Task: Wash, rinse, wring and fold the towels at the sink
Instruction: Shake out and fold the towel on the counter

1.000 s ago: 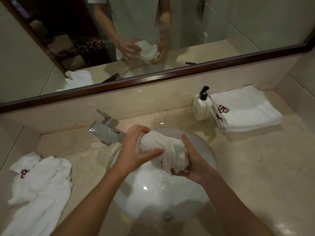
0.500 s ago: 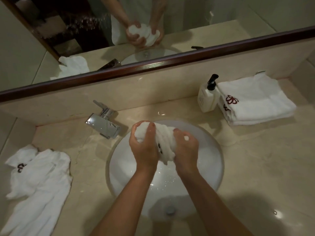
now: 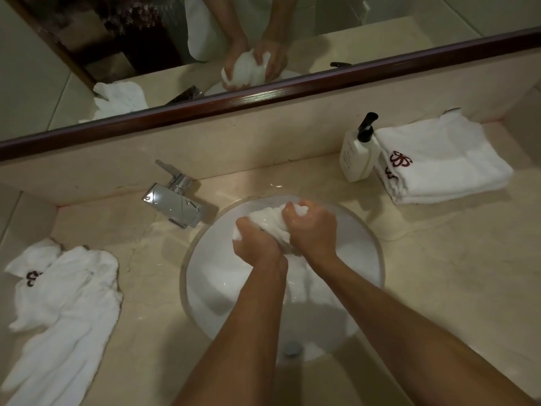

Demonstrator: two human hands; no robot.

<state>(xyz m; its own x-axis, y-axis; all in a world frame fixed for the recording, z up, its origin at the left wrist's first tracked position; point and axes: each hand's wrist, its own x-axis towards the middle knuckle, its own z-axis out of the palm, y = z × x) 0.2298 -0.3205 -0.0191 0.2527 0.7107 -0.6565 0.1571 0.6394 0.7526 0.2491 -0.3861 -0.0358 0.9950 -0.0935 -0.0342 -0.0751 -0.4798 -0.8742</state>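
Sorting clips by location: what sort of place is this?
Probably a hotel bathroom: a round white basin in a beige marble counter, a wood-framed wall mirror, and folded white monogrammed towels.

Both hands are over the round white sink (image 3: pixel 371 259), gripping one bunched white towel (image 3: pixel 270 219) between them. The left hand (image 3: pixel 257 244) curls round its near end, and the right hand (image 3: pixel 311 228) curls round the far end, the two fists pressed close together. A chrome tap (image 3: pixel 175 200) sits on the counter (image 3: pixel 439 273) at the sink's far left edge. A crumpled towel (image 3: pixel 64 303) with a dark red emblem lies spread on the counter to the left. At the far right, a stack of folded towels (image 3: pixel 439 159) lies just beside a white pump bottle (image 3: pixel 358 155). Above, a mirror (image 3: pixel 409 22) reflects the hands and towel.
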